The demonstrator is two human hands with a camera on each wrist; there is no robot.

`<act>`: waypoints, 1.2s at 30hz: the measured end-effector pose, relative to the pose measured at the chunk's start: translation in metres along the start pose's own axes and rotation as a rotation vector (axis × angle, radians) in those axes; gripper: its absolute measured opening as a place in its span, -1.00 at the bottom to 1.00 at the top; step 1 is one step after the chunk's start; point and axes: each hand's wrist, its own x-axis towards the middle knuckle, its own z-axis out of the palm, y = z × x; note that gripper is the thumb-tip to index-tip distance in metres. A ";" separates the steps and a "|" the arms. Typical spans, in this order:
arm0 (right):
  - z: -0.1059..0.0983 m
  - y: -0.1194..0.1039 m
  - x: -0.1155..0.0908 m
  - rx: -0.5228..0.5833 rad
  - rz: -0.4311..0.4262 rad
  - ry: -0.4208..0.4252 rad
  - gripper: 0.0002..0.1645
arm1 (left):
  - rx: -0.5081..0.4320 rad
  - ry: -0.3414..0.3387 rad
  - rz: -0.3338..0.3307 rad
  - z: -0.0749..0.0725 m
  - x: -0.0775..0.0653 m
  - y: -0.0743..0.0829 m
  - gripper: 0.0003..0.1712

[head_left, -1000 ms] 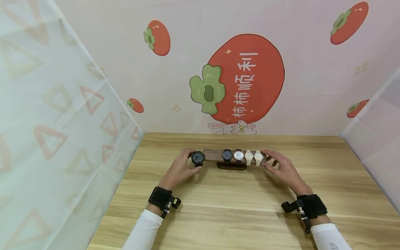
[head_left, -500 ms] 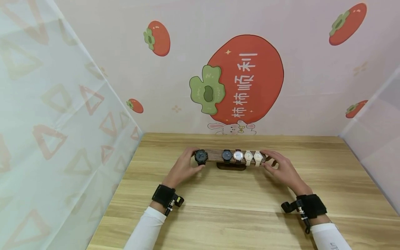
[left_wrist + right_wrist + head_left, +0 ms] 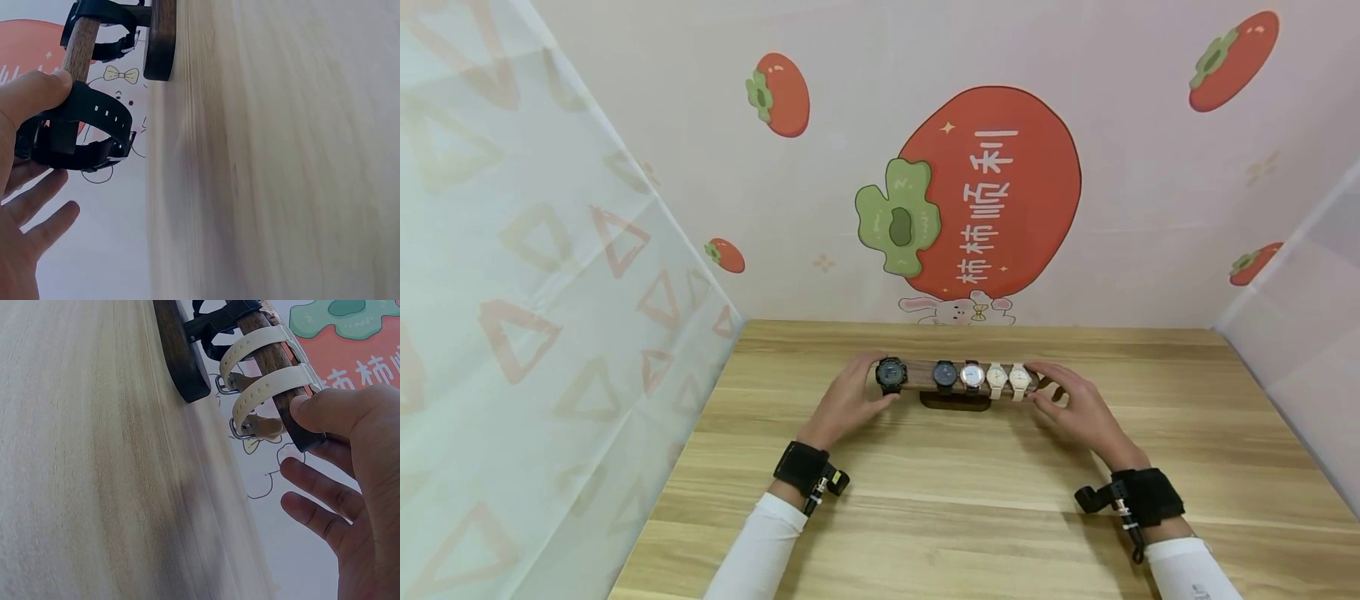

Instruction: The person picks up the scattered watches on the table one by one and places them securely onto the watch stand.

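A dark wooden watch stand (image 3: 919, 377) carries several watches on its horizontal bar. My left hand (image 3: 847, 402) pinches a black watch (image 3: 891, 375), whose buckled strap loops around the bar's left end in the left wrist view. To its right sit a dark-faced watch (image 3: 945, 375), a white-faced watch (image 3: 972, 376) and two cream-strapped watches, the outer one (image 3: 1020, 379) nearest my right hand. My right hand (image 3: 1078, 408) grips the bar's right end between thumb and fingers. In the right wrist view the thumb (image 3: 312, 412) lies on the wood beside a cream strap (image 3: 275, 384).
The stand's base (image 3: 955, 402) rests on a wood-grain table (image 3: 970, 500). Close behind stands a pale wall (image 3: 1112, 275) printed with red persimmons, and patterned panels rise at the left and right. A gap of bare bar separates the black watch from the others.
My left hand has moved right, sliding the black watch from the bar's left tip further onto it. The right hand and the other watches have stayed in place.
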 end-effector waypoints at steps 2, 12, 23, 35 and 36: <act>0.000 0.000 0.000 0.003 0.001 0.002 -0.37 | 0.016 0.002 0.006 0.001 0.001 0.000 -0.11; 0.001 0.002 -0.002 0.005 0.006 -0.001 -0.35 | -0.008 0.007 0.016 0.006 0.003 0.000 -0.13; 0.001 -0.001 -0.002 0.014 0.011 0.002 -0.34 | -0.007 0.013 0.016 0.010 0.004 0.000 -0.14; 0.001 -0.003 -0.001 0.023 0.008 0.002 -0.36 | -0.031 0.002 0.008 0.015 0.006 0.008 -0.14; 0.001 -0.003 -0.001 0.022 0.007 0.003 -0.36 | -0.031 -0.002 0.005 0.015 0.007 0.009 -0.14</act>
